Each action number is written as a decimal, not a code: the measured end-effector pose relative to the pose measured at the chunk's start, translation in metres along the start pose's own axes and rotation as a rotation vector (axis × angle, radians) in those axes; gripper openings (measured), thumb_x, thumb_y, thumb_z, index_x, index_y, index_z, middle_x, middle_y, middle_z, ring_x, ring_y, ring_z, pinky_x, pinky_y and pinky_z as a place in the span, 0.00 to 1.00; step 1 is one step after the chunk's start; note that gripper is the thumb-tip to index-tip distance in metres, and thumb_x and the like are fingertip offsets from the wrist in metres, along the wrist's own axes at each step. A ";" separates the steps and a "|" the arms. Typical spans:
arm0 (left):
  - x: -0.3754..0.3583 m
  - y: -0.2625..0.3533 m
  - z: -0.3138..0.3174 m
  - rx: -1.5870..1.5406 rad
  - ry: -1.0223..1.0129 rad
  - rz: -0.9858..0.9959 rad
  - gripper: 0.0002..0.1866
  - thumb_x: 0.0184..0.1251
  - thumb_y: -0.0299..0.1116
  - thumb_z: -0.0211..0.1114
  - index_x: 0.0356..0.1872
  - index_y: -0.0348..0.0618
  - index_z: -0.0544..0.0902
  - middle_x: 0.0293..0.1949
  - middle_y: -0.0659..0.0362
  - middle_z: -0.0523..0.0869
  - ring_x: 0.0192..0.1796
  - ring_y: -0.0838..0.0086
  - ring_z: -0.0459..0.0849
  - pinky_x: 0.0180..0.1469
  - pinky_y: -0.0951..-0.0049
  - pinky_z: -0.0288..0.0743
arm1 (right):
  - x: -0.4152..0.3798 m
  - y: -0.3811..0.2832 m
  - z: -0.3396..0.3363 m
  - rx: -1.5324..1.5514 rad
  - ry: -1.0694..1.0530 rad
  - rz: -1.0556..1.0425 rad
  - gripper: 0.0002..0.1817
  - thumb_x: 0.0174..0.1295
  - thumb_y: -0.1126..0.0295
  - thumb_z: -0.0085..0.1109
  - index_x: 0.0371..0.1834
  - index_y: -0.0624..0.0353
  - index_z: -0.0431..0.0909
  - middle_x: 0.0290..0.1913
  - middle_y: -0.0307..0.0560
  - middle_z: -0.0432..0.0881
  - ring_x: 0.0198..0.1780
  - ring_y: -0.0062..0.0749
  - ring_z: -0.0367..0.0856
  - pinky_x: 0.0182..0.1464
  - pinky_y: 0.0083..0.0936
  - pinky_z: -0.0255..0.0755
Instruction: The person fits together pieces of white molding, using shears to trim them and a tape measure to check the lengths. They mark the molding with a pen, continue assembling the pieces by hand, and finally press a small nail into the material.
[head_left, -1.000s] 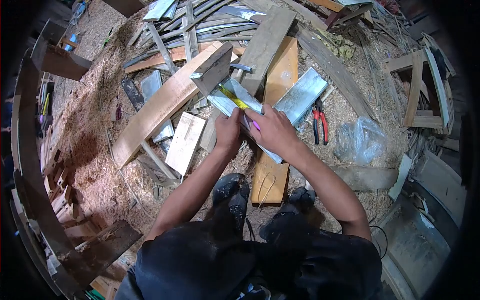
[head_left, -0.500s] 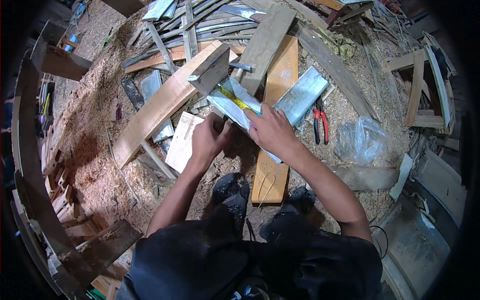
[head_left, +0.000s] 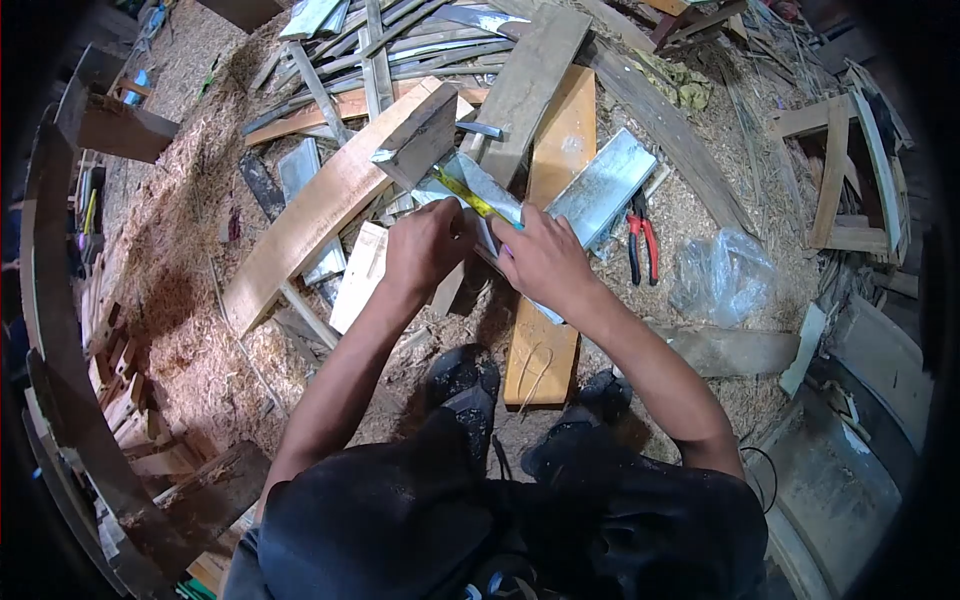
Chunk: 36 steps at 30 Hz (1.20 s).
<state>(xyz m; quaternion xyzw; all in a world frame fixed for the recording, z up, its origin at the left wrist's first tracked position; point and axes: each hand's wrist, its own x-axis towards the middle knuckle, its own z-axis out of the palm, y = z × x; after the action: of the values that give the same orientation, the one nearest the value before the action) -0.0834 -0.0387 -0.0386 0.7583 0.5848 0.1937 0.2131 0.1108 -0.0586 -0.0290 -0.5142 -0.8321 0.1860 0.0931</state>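
Note:
A yellow tape measure [head_left: 464, 194] runs out along a pale blue-white board [head_left: 487, 183], from a weathered wooden block [head_left: 414, 136] at the board's upper end to my right hand [head_left: 548, 258]. My right hand is closed over the tape and the board; its fingers hide the tape's case, with a bit of teal showing. My left hand [head_left: 428, 250] is curled shut at the board's left edge, just below the block. Whatever its fingers hold, if anything, is hidden.
Red-handled pliers [head_left: 643, 245] and a clear plastic bag [head_left: 725, 278] lie on the sawdust at right. Another pale blue board [head_left: 605, 185] and an orange-brown plank [head_left: 540, 350] lie beneath and beside the work. A handsaw [head_left: 480, 20] rests among wood strips at the back.
My left hand has moved up from the board's lower edge to beside the tape, its fingers curled. My right hand stays almost where it was on the tape measure.

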 end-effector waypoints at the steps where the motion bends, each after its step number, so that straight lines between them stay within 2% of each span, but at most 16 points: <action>1: 0.001 -0.001 0.000 0.011 -0.034 0.000 0.10 0.53 0.36 0.68 0.28 0.43 0.78 0.27 0.50 0.85 0.30 0.52 0.85 0.33 0.56 0.79 | 0.000 0.000 0.000 0.001 0.003 -0.004 0.19 0.60 0.67 0.57 0.55 0.55 0.76 0.41 0.59 0.75 0.45 0.53 0.79 0.49 0.46 0.70; 3: 0.002 -0.002 0.001 -0.015 -0.054 -0.019 0.09 0.53 0.36 0.68 0.27 0.43 0.80 0.26 0.50 0.85 0.30 0.52 0.85 0.34 0.56 0.79 | 0.001 0.000 0.001 0.000 0.009 -0.011 0.18 0.58 0.67 0.58 0.52 0.58 0.77 0.42 0.61 0.76 0.45 0.53 0.80 0.49 0.46 0.70; 8: 0.006 0.004 -0.001 0.002 -0.083 -0.010 0.09 0.54 0.38 0.67 0.28 0.43 0.81 0.26 0.49 0.86 0.30 0.51 0.85 0.33 0.55 0.79 | -0.001 -0.002 0.000 -0.010 0.009 0.000 0.20 0.58 0.66 0.58 0.55 0.57 0.77 0.43 0.61 0.76 0.46 0.53 0.80 0.50 0.45 0.70; 11: 0.010 0.005 0.000 0.036 -0.078 -0.030 0.10 0.53 0.36 0.70 0.27 0.41 0.83 0.26 0.50 0.86 0.29 0.54 0.86 0.33 0.60 0.79 | 0.000 0.000 0.002 0.005 0.016 -0.007 0.20 0.58 0.66 0.58 0.55 0.57 0.77 0.44 0.61 0.76 0.46 0.53 0.80 0.50 0.45 0.70; 18: 0.014 0.007 0.010 0.045 -0.067 -0.057 0.12 0.55 0.39 0.69 0.29 0.41 0.82 0.27 0.48 0.86 0.31 0.53 0.86 0.34 0.57 0.78 | 0.000 0.001 0.004 0.019 0.023 -0.014 0.20 0.57 0.66 0.58 0.54 0.57 0.78 0.43 0.59 0.75 0.46 0.52 0.80 0.50 0.45 0.69; 20: 0.011 0.005 0.011 0.037 -0.052 -0.059 0.11 0.55 0.37 0.70 0.29 0.40 0.82 0.27 0.48 0.86 0.32 0.53 0.86 0.34 0.57 0.78 | -0.001 0.001 0.006 0.009 0.023 -0.012 0.19 0.58 0.66 0.58 0.53 0.57 0.78 0.42 0.59 0.75 0.45 0.52 0.80 0.50 0.45 0.70; 23: 0.000 -0.002 0.008 -0.175 0.113 0.030 0.11 0.57 0.36 0.71 0.28 0.38 0.81 0.23 0.50 0.83 0.26 0.60 0.84 0.30 0.63 0.76 | 0.000 0.001 0.006 0.041 0.040 0.009 0.19 0.59 0.66 0.58 0.54 0.56 0.79 0.41 0.59 0.76 0.44 0.53 0.80 0.51 0.47 0.70; 25: -0.017 0.007 -0.003 -0.281 0.075 -0.300 0.14 0.62 0.37 0.70 0.27 0.36 0.79 0.19 0.54 0.80 0.22 0.73 0.78 0.27 0.70 0.71 | -0.001 0.004 0.002 0.156 0.045 0.048 0.19 0.60 0.66 0.57 0.55 0.54 0.79 0.41 0.59 0.76 0.45 0.54 0.80 0.51 0.46 0.71; 26: -0.022 -0.003 0.007 -0.318 0.174 -0.314 0.18 0.66 0.40 0.69 0.24 0.35 0.78 0.17 0.59 0.77 0.22 0.80 0.70 0.25 0.73 0.66 | -0.001 0.008 -0.003 0.254 0.045 0.075 0.19 0.61 0.66 0.58 0.56 0.54 0.80 0.41 0.60 0.77 0.45 0.55 0.80 0.50 0.45 0.73; 27: -0.032 -0.014 0.011 -0.373 0.134 -0.440 0.18 0.68 0.40 0.67 0.24 0.36 0.78 0.17 0.63 0.77 0.21 0.82 0.71 0.24 0.74 0.65 | -0.003 0.012 -0.007 0.352 0.045 0.102 0.19 0.61 0.66 0.58 0.56 0.53 0.80 0.41 0.60 0.78 0.45 0.55 0.80 0.50 0.44 0.74; 29: -0.044 -0.023 0.018 -0.648 0.076 -0.525 0.14 0.70 0.38 0.64 0.30 0.36 0.81 0.20 0.61 0.81 0.21 0.81 0.74 0.25 0.77 0.67 | -0.007 0.017 -0.010 0.370 0.072 0.089 0.18 0.62 0.66 0.58 0.55 0.55 0.81 0.41 0.61 0.78 0.45 0.57 0.80 0.49 0.42 0.75; 35: -0.043 -0.002 0.039 -1.049 0.029 -0.607 0.13 0.75 0.38 0.60 0.38 0.37 0.81 0.26 0.61 0.84 0.23 0.83 0.77 0.24 0.81 0.68 | -0.006 0.014 -0.005 0.302 0.098 0.052 0.19 0.61 0.66 0.57 0.55 0.58 0.79 0.42 0.62 0.79 0.46 0.59 0.79 0.51 0.46 0.73; 36: -0.041 -0.002 0.038 -1.267 0.003 -0.753 0.13 0.75 0.38 0.60 0.40 0.37 0.81 0.29 0.61 0.85 0.24 0.82 0.79 0.24 0.81 0.69 | -0.005 0.012 -0.003 0.299 0.118 0.055 0.19 0.61 0.66 0.57 0.55 0.59 0.79 0.43 0.62 0.79 0.46 0.60 0.79 0.52 0.46 0.73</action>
<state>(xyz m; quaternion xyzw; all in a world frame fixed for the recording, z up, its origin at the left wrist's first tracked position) -0.0742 -0.0814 -0.0730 0.2374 0.5817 0.4092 0.6617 0.1237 -0.0575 -0.0310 -0.5273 -0.7737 0.2796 0.2124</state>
